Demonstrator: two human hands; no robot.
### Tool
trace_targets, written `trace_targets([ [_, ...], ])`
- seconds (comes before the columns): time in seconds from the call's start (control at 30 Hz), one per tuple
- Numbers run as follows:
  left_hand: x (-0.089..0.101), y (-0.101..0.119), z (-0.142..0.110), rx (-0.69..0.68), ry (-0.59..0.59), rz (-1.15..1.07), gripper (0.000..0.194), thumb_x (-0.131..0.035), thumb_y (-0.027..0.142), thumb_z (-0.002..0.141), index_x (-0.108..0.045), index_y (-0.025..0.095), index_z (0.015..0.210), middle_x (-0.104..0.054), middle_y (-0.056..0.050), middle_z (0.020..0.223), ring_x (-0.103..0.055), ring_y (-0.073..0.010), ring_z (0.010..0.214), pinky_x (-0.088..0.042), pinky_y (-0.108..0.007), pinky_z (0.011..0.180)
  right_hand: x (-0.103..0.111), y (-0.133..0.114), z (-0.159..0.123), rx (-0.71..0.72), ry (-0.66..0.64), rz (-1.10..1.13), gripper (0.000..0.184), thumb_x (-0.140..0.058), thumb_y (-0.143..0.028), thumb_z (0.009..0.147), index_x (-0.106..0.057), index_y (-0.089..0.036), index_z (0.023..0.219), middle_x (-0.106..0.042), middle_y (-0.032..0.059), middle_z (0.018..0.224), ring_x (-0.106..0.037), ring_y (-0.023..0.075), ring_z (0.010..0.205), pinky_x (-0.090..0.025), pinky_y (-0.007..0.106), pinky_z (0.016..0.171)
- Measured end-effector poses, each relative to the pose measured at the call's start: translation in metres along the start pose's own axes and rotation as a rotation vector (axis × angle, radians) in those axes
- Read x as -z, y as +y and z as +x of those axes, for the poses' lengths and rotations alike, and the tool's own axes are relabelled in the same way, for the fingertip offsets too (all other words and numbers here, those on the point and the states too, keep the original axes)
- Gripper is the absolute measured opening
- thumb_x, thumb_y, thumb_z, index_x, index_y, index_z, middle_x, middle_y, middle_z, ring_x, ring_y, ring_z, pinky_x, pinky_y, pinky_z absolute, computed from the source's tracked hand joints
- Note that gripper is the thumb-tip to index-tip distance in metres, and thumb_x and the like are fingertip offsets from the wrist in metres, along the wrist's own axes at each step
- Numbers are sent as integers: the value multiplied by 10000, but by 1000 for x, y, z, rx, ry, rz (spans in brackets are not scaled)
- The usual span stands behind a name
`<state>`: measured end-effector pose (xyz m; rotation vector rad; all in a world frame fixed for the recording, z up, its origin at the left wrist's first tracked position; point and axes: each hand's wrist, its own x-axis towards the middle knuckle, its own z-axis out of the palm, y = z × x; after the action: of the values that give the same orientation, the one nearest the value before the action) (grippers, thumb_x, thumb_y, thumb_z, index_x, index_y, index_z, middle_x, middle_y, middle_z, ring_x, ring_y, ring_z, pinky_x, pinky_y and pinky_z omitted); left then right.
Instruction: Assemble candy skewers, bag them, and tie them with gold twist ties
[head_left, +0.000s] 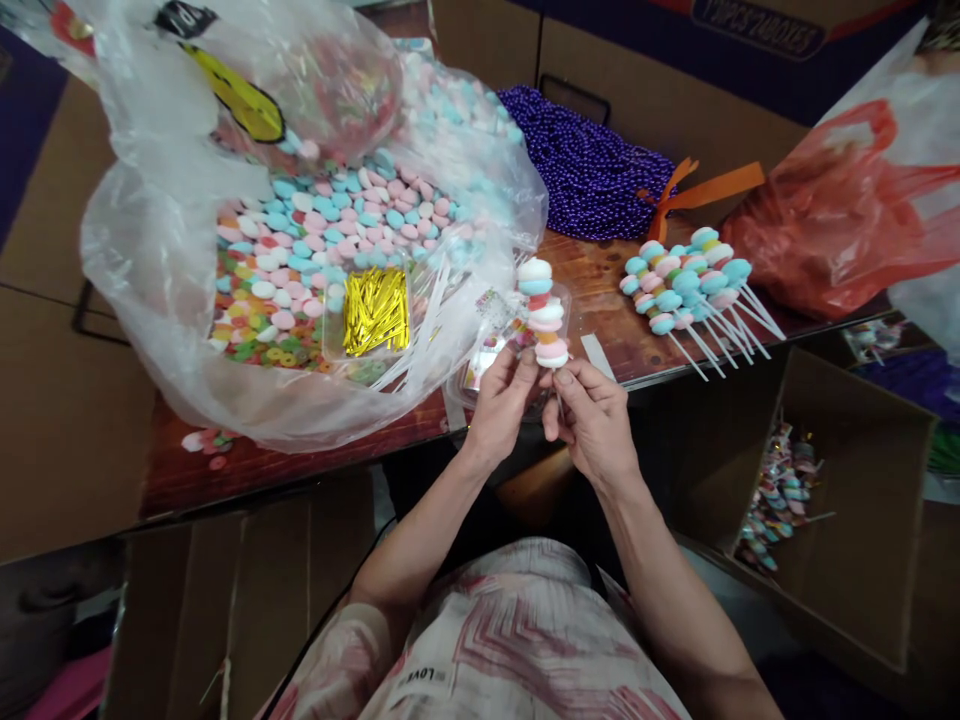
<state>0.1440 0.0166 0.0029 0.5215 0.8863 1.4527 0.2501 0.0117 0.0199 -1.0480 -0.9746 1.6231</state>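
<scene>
A candy skewer [543, 312] with stacked white, blue, red and pink sweets stands upright between both hands over the table edge. My right hand [592, 415] pinches its stick just below the lowest sweet. My left hand [501, 400] is closed beside it, fingers at the skewer and a clear printed wrapper [496, 312]. A pile of finished skewers [686, 283] lies to the right on the wooden table [600, 270].
A big clear plastic bag [300, 230] of pastel sweets fills the left, with gold twist ties [375, 312] in front. Purple bead strings [592, 170] lie behind, a red plastic bag [832, 210] at right. A cardboard box [847, 500] with wrapped skewers stands lower right.
</scene>
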Motion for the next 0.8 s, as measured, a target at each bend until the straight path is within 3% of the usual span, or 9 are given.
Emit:
trace_targets([
  [0.1, 2, 5, 2, -96, 101, -25, 216, -810, 409, 781, -724, 230, 865, -757, 11, 880, -706, -126, 798, -562, -213, 715, 0, 4, 2, 14, 7, -13, 326, -727, -499, 833, -640, -187, 793, -542, -45, 420, -428, 69, 308, -154, 168, 338],
  [0.3, 5, 4, 10, -138, 229, 4, 317, -863, 474, 681, -704, 213, 768, -683, 41, 667, -616, -96, 533, -524, -225, 553, -4, 6, 2, 27, 10, -2, 321, -741, -486, 821, -656, -180, 770, -550, -45, 431, -431, 64, 308, -166, 158, 331],
  [0.57, 6, -7, 9, -283, 289, 126, 294, -811, 478, 753, -715, 201, 776, -709, 25, 690, -617, -97, 553, -480, -218, 531, -4, 5, -5, 40, 79, 20, 300, -733, -475, 833, -668, -185, 791, -548, -42, 409, -400, 65, 305, -169, 166, 332],
  [0.67, 6, -7, 9, -304, 328, 131, 286, -816, 472, 749, -730, 203, 797, -726, 21, 729, -653, -107, 610, -521, -230, 606, -3, 6, -6, 48, 96, 22, 284, -737, -456, 830, -676, -182, 782, -535, -51, 415, -389, 61, 305, -180, 174, 334],
  [0.8, 7, 2, 12, -279, 404, 94, 317, -843, 475, 710, -727, 195, 804, -740, 6, 781, -705, -130, 695, -546, -238, 669, 5, 4, -5, 116, 165, 31, 263, -754, -420, 813, -672, -176, 756, -635, -27, 563, -387, 37, 328, -210, 188, 345],
])
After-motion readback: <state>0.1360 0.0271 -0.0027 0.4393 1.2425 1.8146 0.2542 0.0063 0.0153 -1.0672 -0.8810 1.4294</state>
